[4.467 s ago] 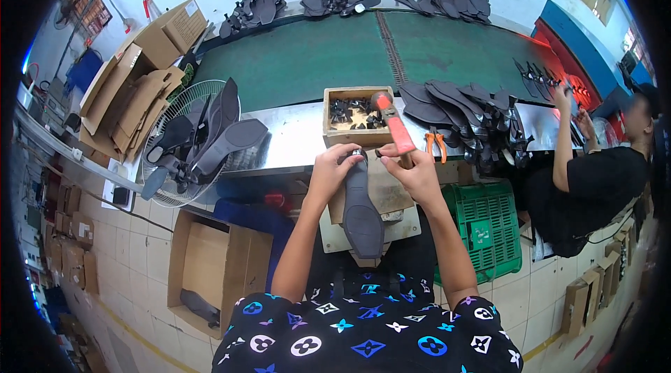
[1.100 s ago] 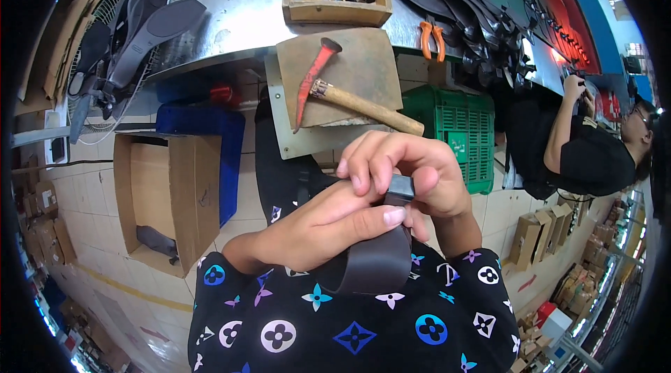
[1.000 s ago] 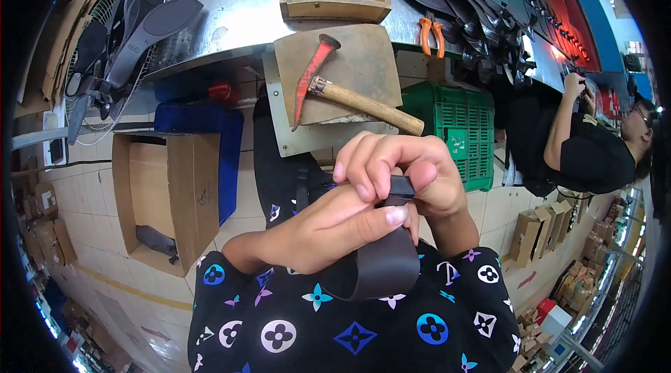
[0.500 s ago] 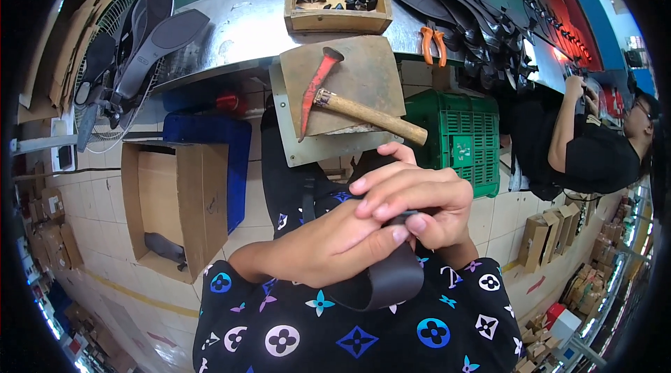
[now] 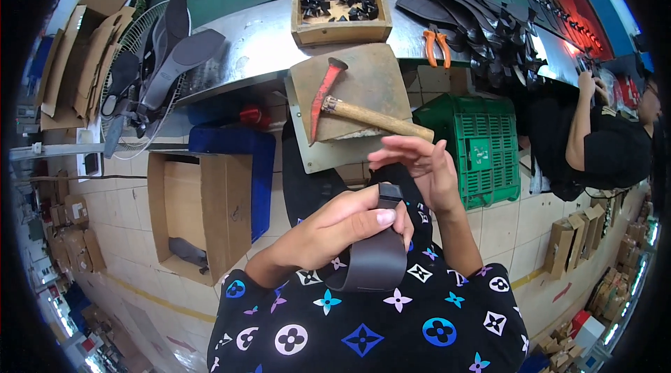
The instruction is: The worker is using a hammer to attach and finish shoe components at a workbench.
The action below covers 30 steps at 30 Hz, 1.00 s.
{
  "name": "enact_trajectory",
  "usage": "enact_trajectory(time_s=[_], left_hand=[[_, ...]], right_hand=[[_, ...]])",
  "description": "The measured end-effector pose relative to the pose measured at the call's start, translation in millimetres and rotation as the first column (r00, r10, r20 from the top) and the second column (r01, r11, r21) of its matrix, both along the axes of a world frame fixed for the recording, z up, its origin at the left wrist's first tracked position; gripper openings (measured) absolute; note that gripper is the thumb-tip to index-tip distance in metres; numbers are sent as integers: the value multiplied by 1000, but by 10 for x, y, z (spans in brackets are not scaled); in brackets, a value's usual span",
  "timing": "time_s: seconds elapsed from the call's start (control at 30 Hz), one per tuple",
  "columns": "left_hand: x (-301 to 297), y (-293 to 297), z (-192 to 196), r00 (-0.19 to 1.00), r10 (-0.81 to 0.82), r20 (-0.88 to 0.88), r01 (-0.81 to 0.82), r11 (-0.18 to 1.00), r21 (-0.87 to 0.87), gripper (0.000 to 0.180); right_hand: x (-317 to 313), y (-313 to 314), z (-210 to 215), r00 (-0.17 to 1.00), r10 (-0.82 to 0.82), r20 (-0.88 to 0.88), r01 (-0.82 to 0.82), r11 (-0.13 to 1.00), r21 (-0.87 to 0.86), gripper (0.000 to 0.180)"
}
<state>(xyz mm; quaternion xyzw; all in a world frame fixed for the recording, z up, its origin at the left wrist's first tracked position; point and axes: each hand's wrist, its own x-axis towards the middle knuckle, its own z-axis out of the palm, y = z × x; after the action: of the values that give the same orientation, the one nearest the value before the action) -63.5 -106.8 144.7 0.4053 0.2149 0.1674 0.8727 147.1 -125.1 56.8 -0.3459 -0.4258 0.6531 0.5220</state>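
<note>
Hands, head view: left hand [image 5: 349, 223] pinches the dark shoe sole [image 5: 374, 258] at its upper end, w/ thumb and fingers closed on it. Right hand [image 5: 419, 170] is spread, just above, not touching. Sole's long axis runs toward the body, over the lap; hammer [image 5: 349, 107] lies beyond on the wooden block [image 5: 377, 76], nearer the right hand.

Open brown carton [image 5: 199, 209] on floor; flattened cartons [image 5: 73, 59] upper left.

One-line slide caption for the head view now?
Left hand grips a dark shoe sole; right hand open above it, below a red-headed hammer.
</note>
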Motion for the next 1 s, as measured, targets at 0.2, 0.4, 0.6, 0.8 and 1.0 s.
enact_trajectory(time_s=[0.2, 0.4, 0.6, 0.8, 1.0], left_hand=[[8, 132, 145, 980, 192, -61, -177, 965, 192, 30], [-1417, 783, 23, 155, 975, 162, -499, -65, 864, 36], [-2042, 1057, -54, -455, 883, 116, -129, -194, 972, 64], [-1810, 977, -402, -114, 987, 110, -312, -140, 940, 58], [255, 1075, 8, 578, 813, -75, -304, 300, 904, 43]], right_hand=[[307, -23, -193, 965, -259, 47, 262, 959, -111, 73], [1000, 267, 113, 928, -364, -76, 364, 931, -18, 64], [2116, 1291, 591, -57, -916, 398, 340, 357, 870, 41], [3023, 2183, 523, -108, -747, 656, 55, 655, 754, 22], [2946, 1732, 1188, -102, -977, 187, 433, 126, 893, 29]])
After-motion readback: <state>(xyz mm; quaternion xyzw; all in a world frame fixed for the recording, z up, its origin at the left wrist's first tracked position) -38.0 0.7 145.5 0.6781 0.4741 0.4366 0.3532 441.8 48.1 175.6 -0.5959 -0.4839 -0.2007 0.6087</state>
